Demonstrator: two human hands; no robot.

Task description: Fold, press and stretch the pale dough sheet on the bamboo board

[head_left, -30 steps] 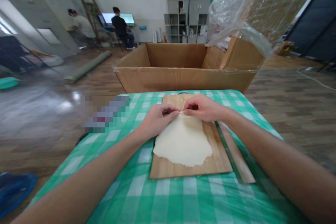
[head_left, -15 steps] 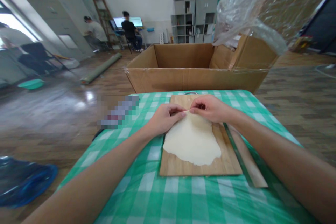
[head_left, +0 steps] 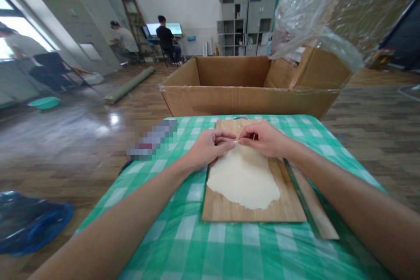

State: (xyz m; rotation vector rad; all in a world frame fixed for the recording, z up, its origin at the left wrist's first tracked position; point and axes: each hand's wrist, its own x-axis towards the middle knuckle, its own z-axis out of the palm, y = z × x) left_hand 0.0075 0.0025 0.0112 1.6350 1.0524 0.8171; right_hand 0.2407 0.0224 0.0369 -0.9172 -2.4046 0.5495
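A thin, pale sheet of dough (head_left: 244, 179) with an uneven edge lies on a wooden cutting board (head_left: 223, 214). At its far edge, my left hand (head_left: 213, 146) pinches the dough between thumb and fingers. Right beside it, my right hand (head_left: 262, 139) grips the same edge, fingertips curled together. The two sets of fingertips almost meet, and they hide part of that edge. To the right of the board lies a long, flat wooden strip (head_left: 316, 205), partly behind my right forearm.
Under the board is a green-and-white checked tablecloth (head_left: 183, 245). A blurred-out object (head_left: 152, 140) lies at the table's left edge. Beyond the table stands a big open cardboard box (head_left: 249, 99) with plastic wrap (head_left: 305, 22). A person (head_left: 167, 39) sits at screens at the back.
The camera view has shifted slightly, moving the scene a little to the right. My fingers have moved slightly at the dough's far edge, the left fingers a bit more spread.
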